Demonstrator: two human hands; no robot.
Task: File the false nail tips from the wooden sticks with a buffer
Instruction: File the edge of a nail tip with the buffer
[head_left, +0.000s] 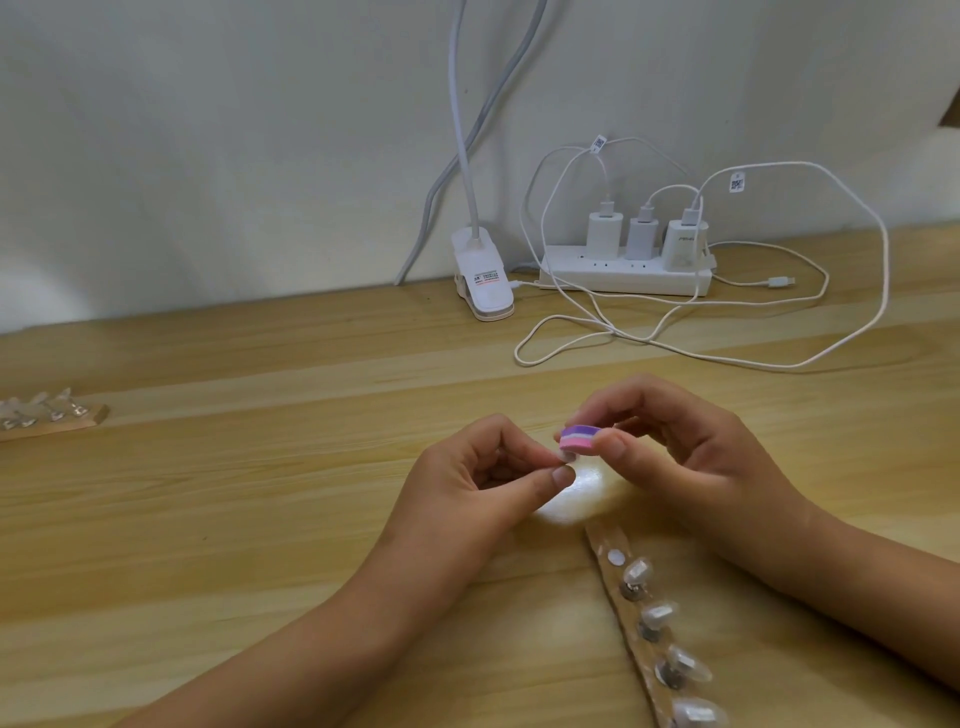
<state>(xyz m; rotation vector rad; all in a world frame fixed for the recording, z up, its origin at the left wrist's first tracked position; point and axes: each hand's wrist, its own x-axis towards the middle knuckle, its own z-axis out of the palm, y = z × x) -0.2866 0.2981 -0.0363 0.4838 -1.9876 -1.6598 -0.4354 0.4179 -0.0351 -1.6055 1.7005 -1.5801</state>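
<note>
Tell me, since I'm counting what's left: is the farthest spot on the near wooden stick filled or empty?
Empty: the wooden stick shows a bare white pad there, while nail tips sit on the nearer spots.

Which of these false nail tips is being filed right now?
The nail tip pinched in the left hand, against the buffer; the others sit mounted on the wooden sticks.

Centre: buffer (577, 437) just above tip (566, 457), between left hand (467, 478) and right hand (670, 447), over table (260, 467).
Front: stick (597, 540), between the forearms.
Far left: second stick (78, 420).
Back: lamp clip (483, 275) left of power strip (623, 270).
</note>
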